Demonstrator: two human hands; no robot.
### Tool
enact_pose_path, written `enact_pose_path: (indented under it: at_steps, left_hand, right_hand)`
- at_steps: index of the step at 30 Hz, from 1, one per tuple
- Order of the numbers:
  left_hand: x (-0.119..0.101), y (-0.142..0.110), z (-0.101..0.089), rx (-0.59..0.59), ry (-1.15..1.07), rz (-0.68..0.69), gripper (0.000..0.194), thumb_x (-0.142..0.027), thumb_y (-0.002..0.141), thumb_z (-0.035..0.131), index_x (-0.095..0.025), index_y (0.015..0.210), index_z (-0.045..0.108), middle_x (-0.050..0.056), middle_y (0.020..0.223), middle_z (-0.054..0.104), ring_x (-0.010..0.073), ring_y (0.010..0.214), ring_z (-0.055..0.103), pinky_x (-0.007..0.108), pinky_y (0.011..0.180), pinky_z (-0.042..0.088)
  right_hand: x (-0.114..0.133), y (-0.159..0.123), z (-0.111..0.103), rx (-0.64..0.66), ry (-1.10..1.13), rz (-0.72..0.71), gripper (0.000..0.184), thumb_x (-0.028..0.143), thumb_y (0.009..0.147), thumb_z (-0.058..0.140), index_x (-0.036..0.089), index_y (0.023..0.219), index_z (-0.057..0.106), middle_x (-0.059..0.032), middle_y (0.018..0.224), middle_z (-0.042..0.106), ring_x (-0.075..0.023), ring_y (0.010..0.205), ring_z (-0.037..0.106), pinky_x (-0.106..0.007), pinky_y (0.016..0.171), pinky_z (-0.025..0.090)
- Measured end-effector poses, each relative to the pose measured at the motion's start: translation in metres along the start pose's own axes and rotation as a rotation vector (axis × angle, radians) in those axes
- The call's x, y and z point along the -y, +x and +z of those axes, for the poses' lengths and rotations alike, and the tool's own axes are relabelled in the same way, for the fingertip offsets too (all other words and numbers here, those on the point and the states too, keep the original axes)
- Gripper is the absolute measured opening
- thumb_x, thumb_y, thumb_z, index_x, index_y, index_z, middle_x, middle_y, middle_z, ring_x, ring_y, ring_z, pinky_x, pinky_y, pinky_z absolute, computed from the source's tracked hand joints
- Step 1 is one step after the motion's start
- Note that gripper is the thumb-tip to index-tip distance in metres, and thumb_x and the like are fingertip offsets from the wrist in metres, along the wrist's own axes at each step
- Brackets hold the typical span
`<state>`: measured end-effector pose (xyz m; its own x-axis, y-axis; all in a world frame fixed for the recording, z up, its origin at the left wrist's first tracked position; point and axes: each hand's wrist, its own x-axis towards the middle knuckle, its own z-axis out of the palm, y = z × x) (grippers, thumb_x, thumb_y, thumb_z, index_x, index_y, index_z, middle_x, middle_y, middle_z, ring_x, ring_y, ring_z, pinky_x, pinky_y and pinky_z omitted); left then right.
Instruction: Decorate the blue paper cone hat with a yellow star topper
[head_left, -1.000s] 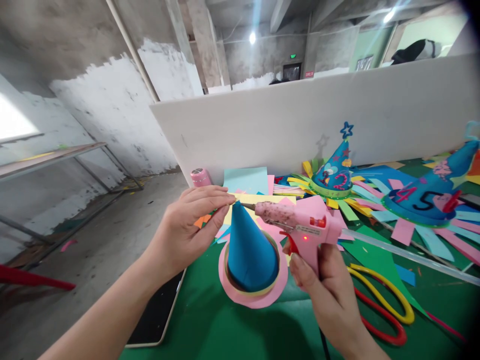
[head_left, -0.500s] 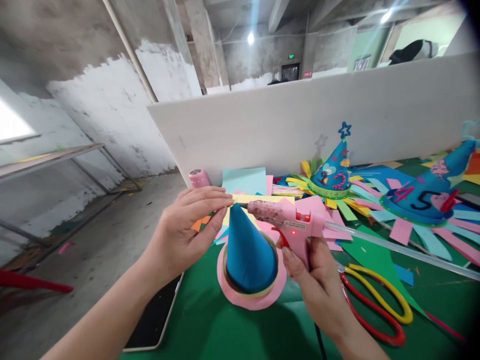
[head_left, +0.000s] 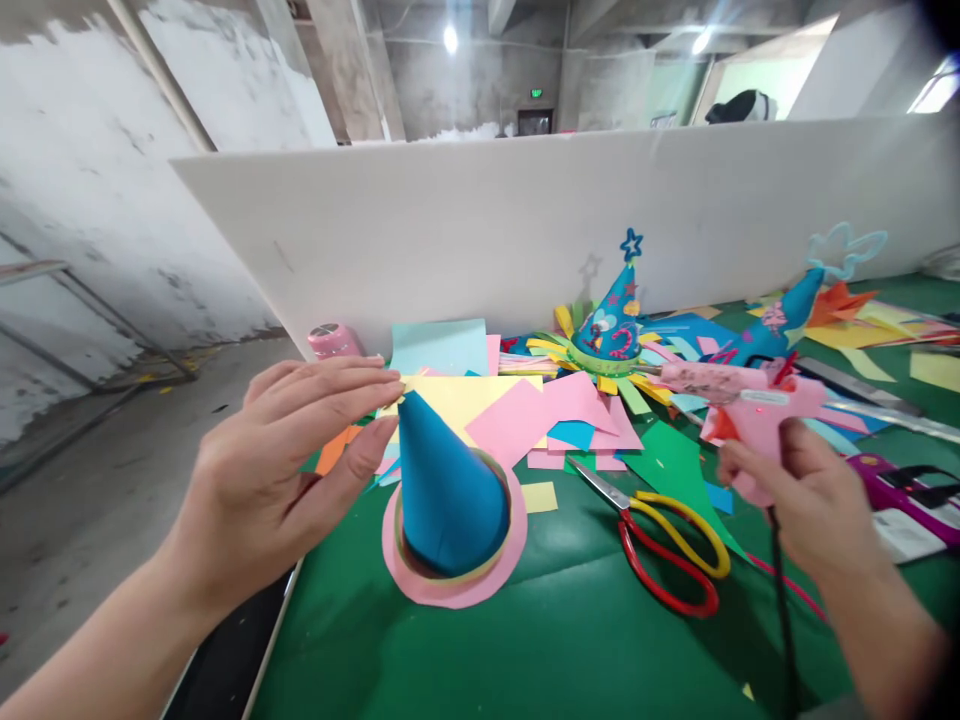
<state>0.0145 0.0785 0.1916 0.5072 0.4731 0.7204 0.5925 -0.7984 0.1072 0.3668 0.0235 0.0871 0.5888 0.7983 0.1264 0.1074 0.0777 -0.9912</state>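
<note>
Blue cone (head_left: 450, 500) points up and left toward the left hand (head_left: 289, 460), grip unclear; the right hand (head_left: 814, 495) clasps a glue gun (head_left: 761, 402).

White panel (head_left: 465, 230); beyond it, perhaps a cap (head_left: 741, 107)

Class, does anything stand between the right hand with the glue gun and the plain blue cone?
On the table, yes: open scissors and a yellow scrap lie between the right hand and the blue cone. The glue gun is raised, and nothing visible seems to block the air between.
</note>
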Motion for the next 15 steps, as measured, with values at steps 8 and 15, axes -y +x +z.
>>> enact_pose_path:
  at_steps: [8,15]
  left_hand:
    - [0.001,-0.001,0.006,-0.043,-0.012,-0.019,0.039,-0.009,0.068,0.06,-0.03,0.1,0.061,0.003,0.096,0.066,0.026,0.091,0.059,0.045,0.079,0.044]
    - [0.002,-0.004,0.008,-0.044,0.018,-0.026,0.04,-0.009,0.067,0.06,-0.03,0.102,0.059,0.002,0.1,0.064,0.0256,0.093,0.058,0.044,0.082,0.044]
  right_hand:
    - [-0.045,0.035,-0.061,0.112,-0.464,0.133,0.016,0.035,0.062,0.068,0.022,0.072,0.067,-0.0028,0.054,0.064,-0.0165,0.047,0.058,-0.03,0.046,0.042]
    - [-0.088,0.025,-0.077,0.064,-0.629,0.092,0.02,0.04,0.06,0.07,0.026,0.075,0.067,-0.0025,0.047,0.06,-0.021,0.039,0.057,-0.035,0.045,0.04]
